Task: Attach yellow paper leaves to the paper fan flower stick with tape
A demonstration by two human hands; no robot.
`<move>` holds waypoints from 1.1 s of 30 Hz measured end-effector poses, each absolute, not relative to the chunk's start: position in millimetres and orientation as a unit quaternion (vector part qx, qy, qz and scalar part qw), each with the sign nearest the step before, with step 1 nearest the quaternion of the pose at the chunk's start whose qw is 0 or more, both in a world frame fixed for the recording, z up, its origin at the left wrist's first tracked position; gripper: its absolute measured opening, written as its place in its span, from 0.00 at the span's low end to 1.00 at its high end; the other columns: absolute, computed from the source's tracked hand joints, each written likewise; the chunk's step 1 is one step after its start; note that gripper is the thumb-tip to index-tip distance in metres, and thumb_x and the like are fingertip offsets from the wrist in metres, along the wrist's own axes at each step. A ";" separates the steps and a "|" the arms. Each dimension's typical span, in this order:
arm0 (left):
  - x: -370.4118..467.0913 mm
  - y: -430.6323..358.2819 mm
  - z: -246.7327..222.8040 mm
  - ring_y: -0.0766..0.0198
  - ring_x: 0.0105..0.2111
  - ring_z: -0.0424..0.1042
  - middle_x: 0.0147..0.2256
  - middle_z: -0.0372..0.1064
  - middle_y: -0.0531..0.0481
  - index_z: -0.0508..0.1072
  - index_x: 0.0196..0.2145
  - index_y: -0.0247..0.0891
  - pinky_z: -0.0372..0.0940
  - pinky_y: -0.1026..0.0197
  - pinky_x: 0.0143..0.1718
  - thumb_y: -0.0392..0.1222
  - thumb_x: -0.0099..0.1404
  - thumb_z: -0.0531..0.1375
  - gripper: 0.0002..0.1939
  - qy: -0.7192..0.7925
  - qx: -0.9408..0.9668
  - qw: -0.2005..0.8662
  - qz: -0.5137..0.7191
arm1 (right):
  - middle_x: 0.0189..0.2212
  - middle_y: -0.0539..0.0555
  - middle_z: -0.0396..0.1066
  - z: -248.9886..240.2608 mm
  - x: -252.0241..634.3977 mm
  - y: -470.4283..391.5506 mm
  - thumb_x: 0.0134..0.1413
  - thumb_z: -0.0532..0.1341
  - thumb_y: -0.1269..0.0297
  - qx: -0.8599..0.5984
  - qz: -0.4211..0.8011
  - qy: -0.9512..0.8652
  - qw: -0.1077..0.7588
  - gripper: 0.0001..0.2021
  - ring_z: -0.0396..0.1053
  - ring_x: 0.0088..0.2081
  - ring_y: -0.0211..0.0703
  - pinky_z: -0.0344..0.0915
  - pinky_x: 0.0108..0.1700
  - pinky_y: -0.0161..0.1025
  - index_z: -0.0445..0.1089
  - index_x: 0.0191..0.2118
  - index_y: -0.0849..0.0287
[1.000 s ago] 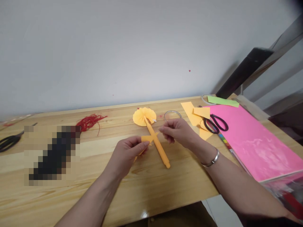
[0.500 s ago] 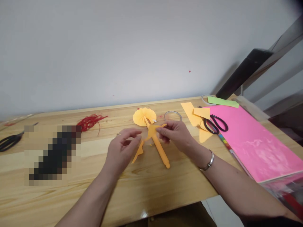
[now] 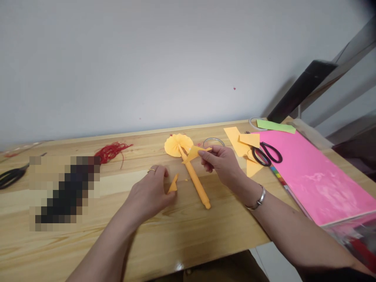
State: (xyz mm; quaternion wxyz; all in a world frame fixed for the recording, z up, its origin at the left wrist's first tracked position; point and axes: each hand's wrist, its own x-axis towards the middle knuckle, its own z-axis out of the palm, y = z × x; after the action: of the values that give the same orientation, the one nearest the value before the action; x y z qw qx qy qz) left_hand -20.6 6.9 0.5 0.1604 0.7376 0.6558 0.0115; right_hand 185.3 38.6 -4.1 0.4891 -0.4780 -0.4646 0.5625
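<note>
A small pointed piece of orange paper (image 3: pixel 196 153) is pinched between the thumb and fingers of my right hand (image 3: pixel 219 161), above the upper end of a rolled orange paper tube (image 3: pixel 198 186). The tube lies slanted on the table. Just behind it sits a pleated orange paper fan (image 3: pixel 178 145), round in outline. My left hand (image 3: pixel 151 192) is low over the table, thumb and curled fingers apart around an orange paper scrap (image 3: pixel 174 185). The hand covers part of this scrap, and no firm grip on it shows.
At right, black-handled scissors (image 3: pixel 261 157) lie by orange offcuts (image 3: pixel 237 143) and a pink paper pack (image 3: pixel 317 172) with a green strip (image 3: pixel 276 126) on it. A ring (image 3: pixel 214 140) lies behind my right hand. Red string (image 3: pixel 113 152) and other scissors (image 3: pixel 13 177) lie at left.
My left hand has come away from the paper piece and dropped toward me, to the scrap on the table. My right hand has shifted slightly right, still pinching its piece.
</note>
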 end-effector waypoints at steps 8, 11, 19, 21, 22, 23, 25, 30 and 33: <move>-26.1 18.4 -5.1 0.49 0.38 0.69 0.51 0.60 0.35 0.64 0.49 0.37 0.62 0.51 0.33 0.45 0.61 0.51 0.20 0.755 0.640 -0.013 0.142 | 0.16 0.46 0.65 -4.7 182.9 37.5 0.44 0.65 0.58 -0.464 0.585 -0.480 0.460 0.13 0.59 0.16 0.29 0.56 0.18 0.29 0.66 0.22 0.61; -20.9 14.3 -3.7 0.59 0.33 0.69 0.47 0.64 0.42 0.68 0.47 0.39 0.64 0.57 0.34 0.46 0.61 0.54 0.17 0.681 0.672 0.051 0.287 | 0.15 0.46 0.64 -2.3 180.9 34.0 0.44 0.65 0.58 -0.467 0.590 -0.511 0.416 0.13 0.59 0.17 0.29 0.56 0.19 0.29 0.66 0.22 0.62; -3.2 2.3 -3.4 0.68 0.22 0.62 0.22 0.66 0.55 0.75 0.34 0.39 0.58 0.65 0.24 0.47 0.53 0.63 0.11 0.555 0.610 0.445 0.349 | 0.18 0.46 0.63 -2.2 175.8 25.4 0.46 0.64 0.60 -0.441 0.562 -0.611 0.341 0.10 0.57 0.20 0.31 0.55 0.22 0.31 0.69 0.24 0.61; -1.1 1.6 -3.9 0.68 0.22 0.63 0.22 0.67 0.55 0.76 0.30 0.39 0.59 0.66 0.24 0.45 0.53 0.63 0.08 0.544 0.595 0.474 0.353 | 0.18 0.46 0.62 -5.5 175.5 25.2 0.47 0.63 0.58 -0.439 0.557 -0.619 0.339 0.11 0.57 0.20 0.31 0.55 0.23 0.31 0.69 0.24 0.61; -0.5 1.4 -3.8 0.68 0.22 0.63 0.22 0.67 0.55 0.75 0.29 0.38 0.58 0.66 0.24 0.44 0.53 0.63 0.08 0.544 0.578 0.492 0.357 | 0.18 0.47 0.63 -7.1 175.4 25.4 0.47 0.64 0.57 -0.437 0.557 -0.618 0.341 0.11 0.57 0.21 0.31 0.55 0.23 0.32 0.69 0.25 0.61; -0.1 1.4 -3.5 0.69 0.21 0.63 0.21 0.68 0.55 0.75 0.29 0.38 0.58 0.66 0.24 0.44 0.52 0.64 0.08 0.547 0.556 0.510 0.362 | 0.20 0.47 0.64 -8.5 175.4 25.7 0.46 0.64 0.57 -0.435 0.560 -0.616 0.345 0.11 0.59 0.22 0.32 0.56 0.24 0.32 0.70 0.26 0.61; 0.3 1.8 -2.8 0.69 0.21 0.64 0.20 0.68 0.55 0.75 0.28 0.37 0.59 0.66 0.23 0.44 0.51 0.65 0.08 0.555 0.502 0.543 0.380 | 0.24 0.49 0.68 -10.8 175.3 26.3 0.44 0.66 0.57 -0.433 0.560 -0.609 0.357 0.12 0.63 0.25 0.34 0.60 0.28 0.33 0.71 0.29 0.60; 0.2 4.0 -4.6 0.65 0.28 0.71 0.27 0.73 0.51 0.75 0.28 0.36 0.66 0.63 0.31 0.43 0.48 0.67 0.10 0.524 0.390 0.619 0.435 | 0.28 0.51 0.72 -13.7 174.4 25.8 0.40 0.68 0.57 -0.439 0.549 -0.615 0.357 0.13 0.68 0.31 0.38 0.64 0.34 0.36 0.71 0.32 0.60; 0.6 4.2 -7.6 0.63 0.32 0.72 0.31 0.74 0.49 0.76 0.30 0.36 0.68 0.60 0.36 0.43 0.48 0.67 0.11 0.504 0.369 0.638 0.451 | 0.28 0.51 0.73 -13.8 173.2 24.9 0.44 0.66 0.59 -0.433 0.536 -0.631 0.358 0.10 0.68 0.30 0.37 0.64 0.33 0.36 0.72 0.31 0.59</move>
State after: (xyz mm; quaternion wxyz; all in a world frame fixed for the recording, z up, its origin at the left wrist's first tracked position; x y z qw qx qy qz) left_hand 0.6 4.2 -7.6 0.6381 0.3686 0.5036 0.4509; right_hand 173.2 24.9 -13.8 0.3576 -0.4326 -0.6310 0.5355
